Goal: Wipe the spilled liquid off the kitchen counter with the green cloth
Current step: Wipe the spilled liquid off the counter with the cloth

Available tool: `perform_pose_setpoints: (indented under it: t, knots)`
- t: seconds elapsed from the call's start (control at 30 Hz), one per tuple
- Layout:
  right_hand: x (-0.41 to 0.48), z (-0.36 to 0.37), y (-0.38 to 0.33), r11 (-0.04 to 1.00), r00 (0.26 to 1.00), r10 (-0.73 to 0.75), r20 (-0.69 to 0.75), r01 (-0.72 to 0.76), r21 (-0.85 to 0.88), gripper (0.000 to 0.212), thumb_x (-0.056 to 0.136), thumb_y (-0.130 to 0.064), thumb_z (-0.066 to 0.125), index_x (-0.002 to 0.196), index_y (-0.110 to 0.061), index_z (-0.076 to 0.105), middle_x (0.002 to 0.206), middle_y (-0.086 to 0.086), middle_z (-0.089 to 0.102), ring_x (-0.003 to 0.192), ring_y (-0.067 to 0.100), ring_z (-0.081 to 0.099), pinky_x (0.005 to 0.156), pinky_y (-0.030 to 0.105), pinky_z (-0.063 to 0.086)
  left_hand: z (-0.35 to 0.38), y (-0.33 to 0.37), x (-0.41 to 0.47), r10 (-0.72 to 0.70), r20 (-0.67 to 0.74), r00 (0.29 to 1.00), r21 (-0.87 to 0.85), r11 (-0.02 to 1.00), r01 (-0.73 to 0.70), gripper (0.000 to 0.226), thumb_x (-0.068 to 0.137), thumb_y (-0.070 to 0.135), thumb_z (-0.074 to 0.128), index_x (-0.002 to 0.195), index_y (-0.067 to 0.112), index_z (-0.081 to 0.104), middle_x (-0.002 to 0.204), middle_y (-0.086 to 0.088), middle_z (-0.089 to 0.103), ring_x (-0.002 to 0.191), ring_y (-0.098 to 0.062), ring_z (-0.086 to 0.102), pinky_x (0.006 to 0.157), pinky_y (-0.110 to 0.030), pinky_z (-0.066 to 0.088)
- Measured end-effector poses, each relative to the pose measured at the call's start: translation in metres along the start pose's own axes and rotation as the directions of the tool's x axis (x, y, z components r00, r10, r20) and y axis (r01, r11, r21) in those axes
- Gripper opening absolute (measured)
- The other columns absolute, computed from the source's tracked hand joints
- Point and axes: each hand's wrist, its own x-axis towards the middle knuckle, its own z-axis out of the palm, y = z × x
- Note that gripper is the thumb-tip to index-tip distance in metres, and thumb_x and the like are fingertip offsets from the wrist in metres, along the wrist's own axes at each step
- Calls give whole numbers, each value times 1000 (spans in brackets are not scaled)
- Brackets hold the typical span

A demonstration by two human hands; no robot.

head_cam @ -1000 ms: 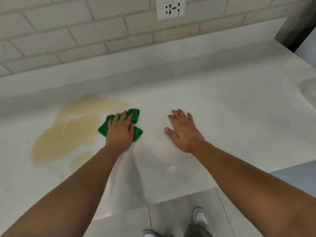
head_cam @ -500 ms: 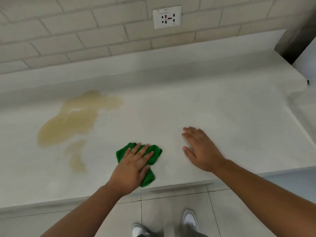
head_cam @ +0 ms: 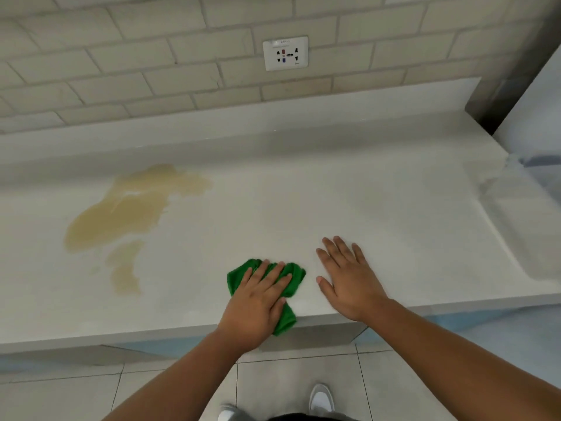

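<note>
Mostly the job lies ahead: the spill (head_cam: 121, 214) sits as a broad tan pool with a smaller patch nearer, apparently unwiped, on the counter (head_cam: 334, 208), well to the left of both hands and beyond them. The left hand (head_cam: 258, 302) presses flat, fingers straight, on the cloth (head_cam: 238, 279) by the near edge. The right hand (head_cam: 349, 281) rests spread and empty just right of the cloth.

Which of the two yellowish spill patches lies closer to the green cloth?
The smaller patch, narrow and nearer the counter's front edge; the larger patch spreads farther back toward the wall. The left hand presses the green cloth right of both.
</note>
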Motion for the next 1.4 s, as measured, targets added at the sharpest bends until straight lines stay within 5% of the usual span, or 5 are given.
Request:
perform_pose_setpoints:
  t: [0.2,0.33,0.53,0.83,1.4]
  knots:
    - [8,-10,-11,999,999,37,22,-36,-28,71,97,-56,13,156,-18,20,166,6,7,152,27,1,123,49,3,-22,-105,-27,-315,-1,949,-43,948,314,64,97,52,17,153,24,32,161,6,16,151,-29,14,122,-50,13]
    - [26,-16,-36,999,1000,16,9,-16,34,82,87,-56,2,153,-16,29,164,7,16,151,28,11,123,48,7,-23,-79,9,-535,-55,843,-19,845,534,62,99,48,23,155,22,27,163,-2,18,150,-35,11,120,-53,5]
    - [51,-15,-93,988,997,-65,-35,69,136,82,86,-49,-3,151,-15,35,163,5,23,151,24,14,123,45,7,-10,-67,-31,7,-25,1000,-68,998,-9,51,102,47,33,149,29,41,160,8,26,151,-23,13,122,-48,10]
    - [23,-11,-79,982,982,87,-167,-56,181,64,97,-45,20,142,-12,51,154,5,43,145,24,31,122,43,18,-21,-135,-79,-106,-77,991,17,994,108,58,102,52,26,149,22,42,158,1,33,149,-27,20,119,-55,22]
    - [-113,-17,28,880,836,459,-301,-382,281,55,100,-37,26,140,-9,51,151,9,45,144,26,32,120,50,23,22,121,81,266,112,957,76,958,-275,59,99,48,33,148,17,41,157,-8,36,145,-38,28,117,-59,15]
